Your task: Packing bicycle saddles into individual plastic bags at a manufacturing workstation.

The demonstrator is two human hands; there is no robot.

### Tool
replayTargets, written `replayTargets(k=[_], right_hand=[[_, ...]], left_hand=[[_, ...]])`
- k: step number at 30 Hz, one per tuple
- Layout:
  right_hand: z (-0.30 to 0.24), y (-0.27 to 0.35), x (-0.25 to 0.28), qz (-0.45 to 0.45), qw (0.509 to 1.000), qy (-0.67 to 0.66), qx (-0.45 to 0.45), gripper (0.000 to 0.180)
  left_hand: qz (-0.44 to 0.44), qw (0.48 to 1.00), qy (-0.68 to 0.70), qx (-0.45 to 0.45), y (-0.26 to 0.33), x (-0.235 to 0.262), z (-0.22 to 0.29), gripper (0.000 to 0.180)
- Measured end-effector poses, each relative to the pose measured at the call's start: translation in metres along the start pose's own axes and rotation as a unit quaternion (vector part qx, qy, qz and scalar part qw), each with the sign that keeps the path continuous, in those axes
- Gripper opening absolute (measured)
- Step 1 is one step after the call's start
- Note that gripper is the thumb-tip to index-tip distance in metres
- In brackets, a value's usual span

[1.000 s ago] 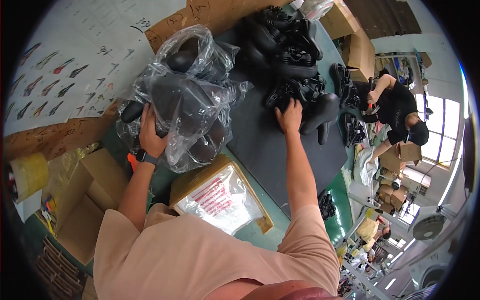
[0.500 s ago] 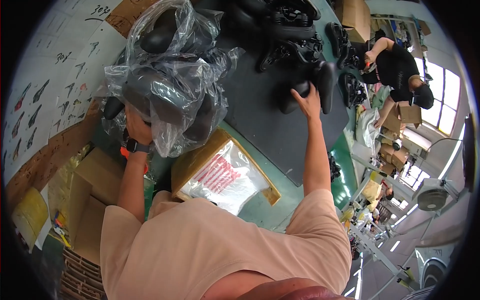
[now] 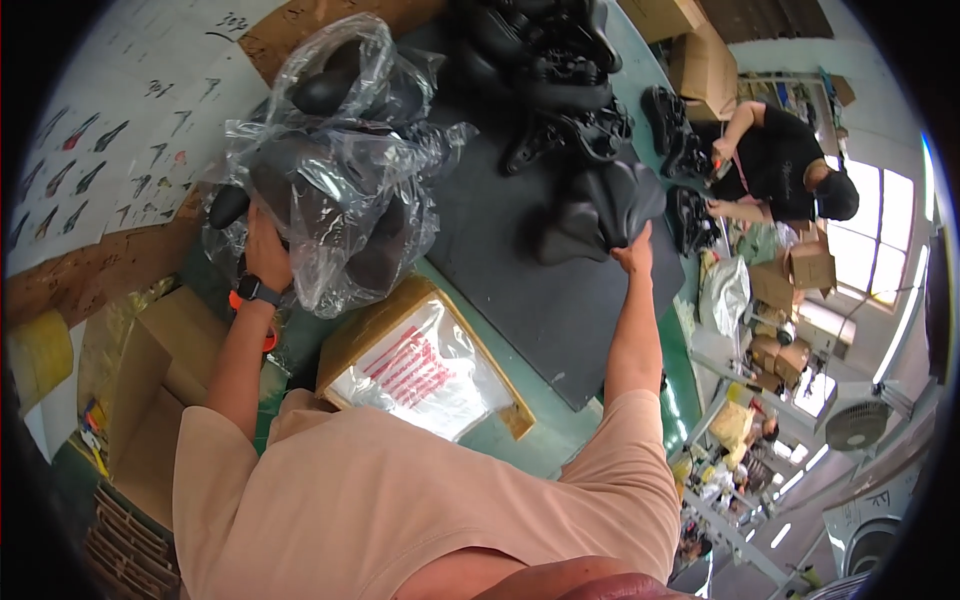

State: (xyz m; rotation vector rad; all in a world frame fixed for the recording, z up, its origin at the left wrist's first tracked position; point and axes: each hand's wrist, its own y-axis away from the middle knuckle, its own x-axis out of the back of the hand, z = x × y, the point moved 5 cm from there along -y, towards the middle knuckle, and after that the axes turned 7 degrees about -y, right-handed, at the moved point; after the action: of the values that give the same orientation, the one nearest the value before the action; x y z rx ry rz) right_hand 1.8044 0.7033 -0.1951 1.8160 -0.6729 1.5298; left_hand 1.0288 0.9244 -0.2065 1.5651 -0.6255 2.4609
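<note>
Steady the smooth black padded saddle (image 3: 598,212) your right hand (image 3: 634,254) grips at two o'clock, left hand's (image 3: 267,258) grip unclear.

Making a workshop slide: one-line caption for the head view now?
Left hand against plastic-bagged saddles, right hand gripping a black saddle over a dark mat.

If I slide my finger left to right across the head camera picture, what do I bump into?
Something yellow → left hand → brown box with shiny plastic → right hand → silvery bag → fan.
</note>
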Motion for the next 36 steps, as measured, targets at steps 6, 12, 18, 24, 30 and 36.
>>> replayTargets(k=[6,12,18,24,30,36], right_hand=[[0.005,0.028,-0.054,-0.059,0.991,-0.117,0.035,0.119],[0.005,0.17,-0.069,-0.231,0.91,-0.279,-0.203,0.1],[0.132,0.414,-0.11,-0.008,0.951,-0.224,-0.212,0.037],[0.122,0.703,-0.133,-0.211,0.748,-0.433,-0.457,0.043],[0.047,0.911,-0.147,-0.097,0.207,-0.858,-0.46,0.044],[0.011,0.961,-0.097,0.048,0.437,-0.762,-0.475,0.049]], left_hand=[[-0.045,0.999,0.024,0.019,-0.004,0.003,0.013,0.094],[-0.038,0.999,0.023,-0.001,-0.007,0.036,0.031,0.095],[-0.009,0.998,0.062,-0.022,0.005,0.038,0.047,0.093],[0.072,0.98,-0.09,-0.161,0.078,0.11,0.141,0.074],[-0.283,0.83,0.232,-0.42,0.263,0.051,0.303,0.024],[-0.412,0.814,0.1,-0.397,0.409,-0.079,0.357,0.031]])
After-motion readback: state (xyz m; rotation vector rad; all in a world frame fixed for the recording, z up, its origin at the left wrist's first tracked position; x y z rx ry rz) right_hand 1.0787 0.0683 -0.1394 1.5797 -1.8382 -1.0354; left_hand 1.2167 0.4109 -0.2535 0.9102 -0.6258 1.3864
